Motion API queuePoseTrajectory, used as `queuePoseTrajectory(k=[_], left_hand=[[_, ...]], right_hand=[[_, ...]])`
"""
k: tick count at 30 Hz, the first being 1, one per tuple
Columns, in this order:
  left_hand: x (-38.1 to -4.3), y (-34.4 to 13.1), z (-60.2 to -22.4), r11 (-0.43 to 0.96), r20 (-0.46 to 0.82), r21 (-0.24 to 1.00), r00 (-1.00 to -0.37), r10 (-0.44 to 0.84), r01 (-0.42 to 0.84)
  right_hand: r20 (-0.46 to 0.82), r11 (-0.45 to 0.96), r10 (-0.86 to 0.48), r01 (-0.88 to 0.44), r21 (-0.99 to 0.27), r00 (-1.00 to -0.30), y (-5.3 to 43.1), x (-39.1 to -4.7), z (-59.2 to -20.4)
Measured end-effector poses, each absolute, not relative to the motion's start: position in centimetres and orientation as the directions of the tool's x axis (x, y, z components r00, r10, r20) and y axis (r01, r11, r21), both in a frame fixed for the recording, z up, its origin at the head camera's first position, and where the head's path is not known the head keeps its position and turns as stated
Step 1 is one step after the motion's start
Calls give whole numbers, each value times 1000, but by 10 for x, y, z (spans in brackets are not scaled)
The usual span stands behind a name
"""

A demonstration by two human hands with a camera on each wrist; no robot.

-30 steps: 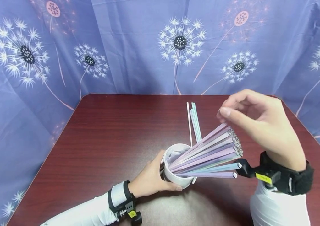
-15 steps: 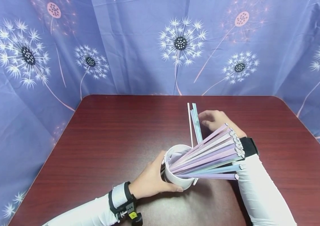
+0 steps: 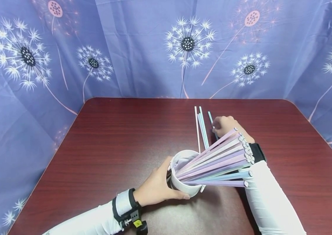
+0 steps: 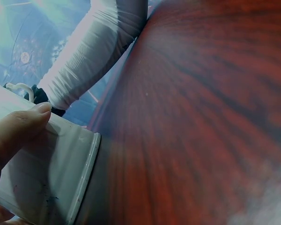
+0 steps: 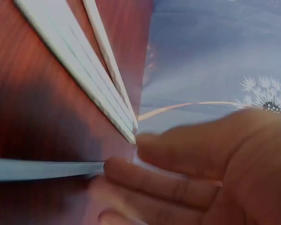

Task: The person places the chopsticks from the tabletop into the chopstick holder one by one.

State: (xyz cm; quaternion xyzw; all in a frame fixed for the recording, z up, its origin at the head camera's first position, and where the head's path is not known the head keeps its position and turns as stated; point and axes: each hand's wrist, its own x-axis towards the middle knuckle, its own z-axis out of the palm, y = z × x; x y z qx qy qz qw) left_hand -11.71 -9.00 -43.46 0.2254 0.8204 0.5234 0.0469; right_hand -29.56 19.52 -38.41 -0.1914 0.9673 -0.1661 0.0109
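Note:
In the head view my left hand grips a white cup, its thumb along the near side. The thumb also presses the cup wall in the left wrist view. Several slim pastel sticks with sparkly ends lean out of the cup to the right. Behind them, my right hand is at a teal stick on the table. The right wrist view has its fingertips touching that teal stick, with the thumb apart from them. The stick's part behind the fingers is hidden.
Left of my right hand lie several pale blue sticks and one whitish stick. The dark red table reaches back to a blue dandelion-print cloth.
My right hand came down from above the leaning sticks to the table, then shifted slightly right. A teal stick now lies apart from the blue ones. My left hand stayed on the cup.

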Motion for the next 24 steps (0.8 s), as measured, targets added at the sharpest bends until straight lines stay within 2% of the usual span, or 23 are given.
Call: queuePoseTrajectory(k=[2, 4, 8, 10, 12, 18, 24], left_hand=[[-117, -90, -435, 350, 157, 881, -894, 419, 319], [-117, -90, -435, 347, 157, 882, -894, 420, 318], [-117, -91, -436, 341, 162, 883, -892, 421, 321], [-117, -91, -436, 340, 164, 883, -892, 422, 323], [-117, -91, -436, 341, 162, 884, -893, 421, 321], [-117, -91, -435, 355, 145, 883, -898, 415, 307], [-117, -91, -435, 362, 141, 881, -899, 416, 306]], right_hand=[[18, 903, -304, -294, -312, -952, 197, -293, -381], [15, 905, -291, -280, -319, -957, 198, -293, -381], [18, 851, -446, -430, -301, -895, 197, -300, -389], [34, 812, -536, -527, -250, -843, 196, -303, -394], [39, 797, -574, -569, -203, -818, 197, -304, -396], [47, 829, -524, -522, -201, -850, 195, -297, -387], [92, 842, -484, -492, -222, -870, 202, -304, -399]])
